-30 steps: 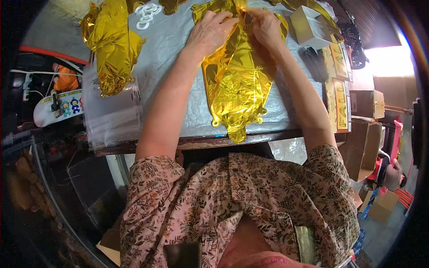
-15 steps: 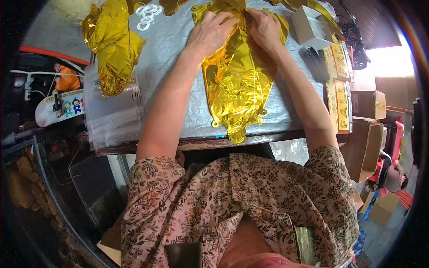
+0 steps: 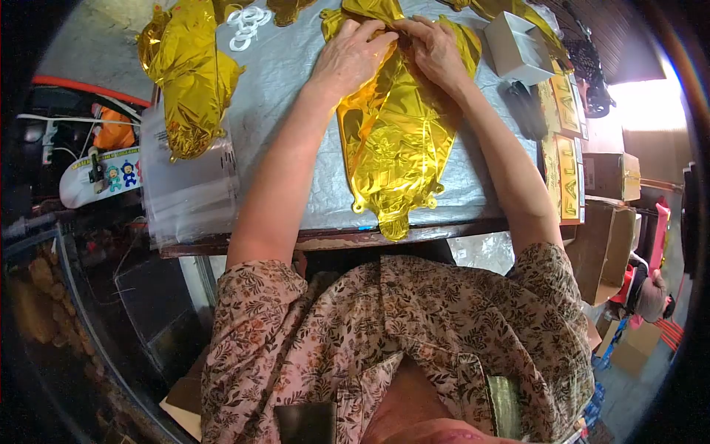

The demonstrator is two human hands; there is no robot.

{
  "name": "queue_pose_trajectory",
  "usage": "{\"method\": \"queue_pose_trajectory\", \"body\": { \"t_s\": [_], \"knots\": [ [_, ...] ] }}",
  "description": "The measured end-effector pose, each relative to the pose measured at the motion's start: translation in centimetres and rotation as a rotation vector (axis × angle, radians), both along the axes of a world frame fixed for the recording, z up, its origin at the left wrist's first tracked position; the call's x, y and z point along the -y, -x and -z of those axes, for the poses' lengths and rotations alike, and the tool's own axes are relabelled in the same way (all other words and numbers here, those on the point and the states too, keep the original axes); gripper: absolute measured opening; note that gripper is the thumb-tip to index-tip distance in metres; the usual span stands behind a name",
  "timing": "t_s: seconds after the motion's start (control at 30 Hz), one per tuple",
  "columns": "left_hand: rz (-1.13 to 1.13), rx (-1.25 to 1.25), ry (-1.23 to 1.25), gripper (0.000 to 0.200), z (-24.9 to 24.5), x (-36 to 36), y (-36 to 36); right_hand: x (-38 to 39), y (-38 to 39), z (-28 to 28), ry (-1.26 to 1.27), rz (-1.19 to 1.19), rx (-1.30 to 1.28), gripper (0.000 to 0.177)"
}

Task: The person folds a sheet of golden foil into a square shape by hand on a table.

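Observation:
A flat gold foil balloon (image 3: 399,140) lies lengthwise on the silvery table cover, its narrow tabbed end reaching the near table edge. Near its far part, my left hand (image 3: 356,58) rests on the foil with its fingers bent and gripping it. My right hand (image 3: 435,52) meets it from the other side, fingertips closed on the foil close to the left fingertips. The exact pinch points are partly hidden by the fingers. Another crumpled gold foil balloon (image 3: 191,81) lies at the left of the table, over clear plastic bags (image 3: 188,189).
White looped strips (image 3: 248,28) lie at the back left. At the right stand a white open box (image 3: 518,48), a black object (image 3: 523,109) and yellow lettered packs (image 3: 568,177). Cardboard boxes (image 3: 600,251) are beyond the table's right side.
My right hand's fingers have moved slightly left, closer to my left fingertips. The far part of the foil has shifted a little; my left hand stays nearly in place.

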State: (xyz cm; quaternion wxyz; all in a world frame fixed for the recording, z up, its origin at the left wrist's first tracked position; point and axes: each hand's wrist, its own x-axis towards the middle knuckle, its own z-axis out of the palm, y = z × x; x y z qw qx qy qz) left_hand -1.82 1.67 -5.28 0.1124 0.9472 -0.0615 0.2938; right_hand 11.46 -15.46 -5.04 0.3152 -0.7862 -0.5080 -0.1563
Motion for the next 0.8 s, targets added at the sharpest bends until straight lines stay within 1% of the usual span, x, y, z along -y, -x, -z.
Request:
{"method": "queue_pose_trajectory", "body": {
  "t_s": [0.03,0.17,0.27,0.33,0.37,0.43,0.47,0.53,0.57,0.63,0.67,0.77,0.8],
  "knots": [
    [-0.008,-0.02,-0.007,0.036,-0.2,0.0,0.1,0.1,0.1,-0.1,0.03,0.002,0.059,0.035],
    [-0.006,-0.003,0.061,0.035,-0.8,0.4,0.2,0.4,-0.6,0.7,0.011,0.016,0.043,0.034],
    [-0.04,-0.065,0.097,0.036,-1.0,0.3,0.1,0.6,-0.7,0.8,-0.001,0.026,0.076,0.033],
    [-0.029,-0.041,0.149,0.039,-1.0,0.2,0.1,0.6,-1.0,1.1,-0.005,-0.035,-0.019,0.045],
    [-0.03,-0.038,0.146,0.039,-1.1,0.3,0.2,0.5,-0.9,1.0,-0.007,-0.036,-0.017,0.045],
    [-0.017,-0.023,0.21,0.044,-1.3,0.5,0.4,0.6,-0.8,0.9,0.096,-0.031,0.074,0.047],
    [-0.017,-0.021,0.208,0.044,-1.2,0.5,0.3,0.6,-0.6,0.6,0.094,-0.031,0.076,0.047],
    [0.006,0.064,0.223,0.05,-1.0,0.5,0.1,0.6,-0.2,0.2,0.14,-0.04,0.136,0.047],
    [0.006,0.066,0.221,0.05,-1.1,0.6,0.2,0.7,0.1,0.1,0.137,-0.039,0.138,0.047],
    [-0.002,0.055,0.19,0.056,-1.3,0.7,0.4,0.6,0.6,-0.1,0.221,0.027,0.2,0.04],
    [-0.003,0.058,0.186,0.056,-1.6,0.8,0.6,0.6,0.8,-0.2,0.217,0.027,0.203,0.04],
    [-0.06,0.039,0.128,0.053,-2.7,1.2,1.1,0.5,1.4,-0.5,0.233,0.043,0.203,0.04],
    [-0.086,0.048,0.071,0.046,-3.0,1.3,1.2,0.5,1.5,-0.5,0.239,0.048,0.204,0.041]
  ]
}}
